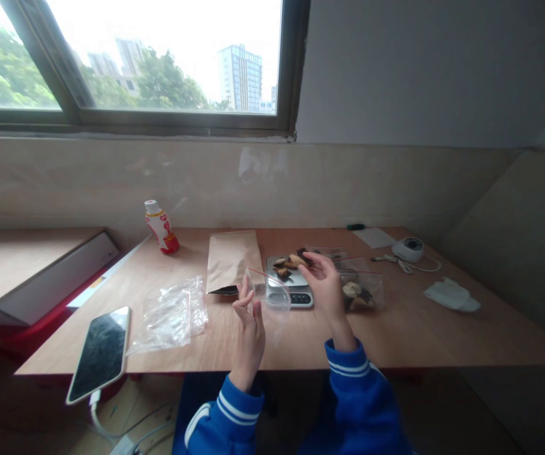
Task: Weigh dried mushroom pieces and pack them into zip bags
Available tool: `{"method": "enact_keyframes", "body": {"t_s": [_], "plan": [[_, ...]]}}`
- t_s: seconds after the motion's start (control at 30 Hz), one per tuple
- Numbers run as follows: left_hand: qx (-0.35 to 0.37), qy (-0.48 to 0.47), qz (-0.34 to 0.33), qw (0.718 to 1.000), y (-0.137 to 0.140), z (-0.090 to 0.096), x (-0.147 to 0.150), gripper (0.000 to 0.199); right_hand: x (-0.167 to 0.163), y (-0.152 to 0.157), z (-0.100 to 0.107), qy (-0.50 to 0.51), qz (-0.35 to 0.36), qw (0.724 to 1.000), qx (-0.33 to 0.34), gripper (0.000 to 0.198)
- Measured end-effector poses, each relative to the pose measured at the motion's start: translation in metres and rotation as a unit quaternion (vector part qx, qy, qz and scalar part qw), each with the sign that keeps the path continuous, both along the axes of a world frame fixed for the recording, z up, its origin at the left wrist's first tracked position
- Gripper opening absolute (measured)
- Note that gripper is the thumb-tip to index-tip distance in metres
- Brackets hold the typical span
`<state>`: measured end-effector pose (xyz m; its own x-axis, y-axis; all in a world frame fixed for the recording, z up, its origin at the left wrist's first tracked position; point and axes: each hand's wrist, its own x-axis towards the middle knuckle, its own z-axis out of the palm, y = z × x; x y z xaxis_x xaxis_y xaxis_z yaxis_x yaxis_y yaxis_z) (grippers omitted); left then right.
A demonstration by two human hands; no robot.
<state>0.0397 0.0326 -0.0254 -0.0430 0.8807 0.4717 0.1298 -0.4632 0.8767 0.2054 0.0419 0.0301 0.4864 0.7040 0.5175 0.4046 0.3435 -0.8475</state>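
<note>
My left hand is closed on the edge of a clear zip bag with a red seal line, its mouth facing the scale. My right hand is above the right side of a white digital kitchen scale, thumb and fingers pinched at a tan dried piece that looks like dried mushroom. More brown and tan pieces lie on the scale's plate. Right of the scale, partly behind my right hand, lie filled clear bags of similar pieces.
A brown paper pouch lies left of the scale, with empty clear bags nearby. A phone on a cable overhangs the front-left edge. A drink bottle, white dome camera, green-handled tool and crumpled white wrapper stand around.
</note>
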Motion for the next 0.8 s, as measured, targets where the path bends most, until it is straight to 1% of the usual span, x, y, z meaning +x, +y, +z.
{"method": "enact_keyframes", "body": {"t_s": [0.03, 0.1, 0.13, 0.17, 0.2, 0.23, 0.3, 0.33, 0.37, 0.4, 0.47, 0.5, 0.53, 0.6, 0.7, 0.8], "plan": [[0.002, -0.001, -0.003, 1.0, 0.0, 0.0, 0.001, 0.017, -0.005, -0.007, 0.012, -0.02, 0.046, 0.999, -0.003, 0.03], [0.003, -0.009, -0.003, 1.0, 0.0, 0.001, 0.003, 0.016, -0.012, -0.019, 0.03, -0.08, 0.14, 0.987, -0.028, 0.027], [0.0, -0.02, 0.0, 1.0, -0.001, 0.002, 0.004, 0.016, -0.014, -0.021, 0.034, -0.104, 0.174, 0.978, -0.041, 0.027], [-0.007, -0.033, 0.001, 0.999, -0.002, 0.003, 0.004, 0.016, -0.013, -0.021, 0.035, -0.114, 0.194, 0.973, -0.049, 0.028], [-0.017, -0.046, 0.001, 0.999, -0.003, 0.004, 0.004, 0.017, -0.011, -0.018, 0.032, -0.111, 0.196, 0.973, -0.05, 0.028], [-0.03, -0.058, -0.001, 0.998, -0.004, 0.005, 0.004, 0.018, -0.007, -0.012, 0.025, -0.103, 0.18, 0.977, -0.046, 0.028], [-0.051, -0.069, -0.007, 0.996, -0.006, 0.006, 0.003, 0.019, 0.003, 0.008, 0.004, -0.094, 0.113, 0.988, -0.042, 0.032], [-0.057, -0.071, -0.009, 0.996, -0.007, 0.005, 0.003, 0.019, 0.008, 0.02, -0.008, -0.122, 0.073, 0.988, -0.055, 0.034], [-0.058, -0.073, -0.009, 0.996, -0.008, 0.005, 0.002, 0.019, 0.012, 0.031, -0.02, -0.163, 0.042, 0.981, -0.092, 0.035], [-0.059, -0.075, -0.009, 0.995, -0.009, 0.005, 0.002, 0.02, 0.016, 0.041, -0.031, -0.204, 0.028, 0.969, -0.139, 0.04], [-0.064, -0.081, -0.006, 0.995, -0.011, 0.005, 0.001, 0.022, 0.018, 0.057, -0.049, -0.281, 0.025, 0.935, -0.214, 0.05], [-0.069, -0.083, -0.004, 0.994, -0.012, 0.005, 0.001, 0.023, 0.018, 0.061, -0.056, -0.311, 0.027, 0.921, -0.234, 0.052], [-0.075, -0.084, -0.001, 0.994, -0.012, 0.005, 0.0, 0.025, 0.017, 0.064, -0.061, -0.336, 0.026, 0.911, -0.24, 0.052], [-0.086, -0.082, 0.005, 0.993, -0.013, 0.006, -0.001, 0.028, 0.015, 0.065, -0.068, -0.368, 0.014, 0.903, -0.222, 0.047], [-0.088, -0.08, 0.012, 0.993, -0.014, 0.006, -0.003, 0.029, 0.013, 0.061, -0.072, -0.384, 0.003, 0.905, -0.182, 0.036], [-0.09, -0.071, 0.018, 0.993, -0.013, 0.006, -0.004, 0.029, 0.013, 0.056, -0.072, -0.373, 0.001, 0.912, -0.172, 0.025]]}}
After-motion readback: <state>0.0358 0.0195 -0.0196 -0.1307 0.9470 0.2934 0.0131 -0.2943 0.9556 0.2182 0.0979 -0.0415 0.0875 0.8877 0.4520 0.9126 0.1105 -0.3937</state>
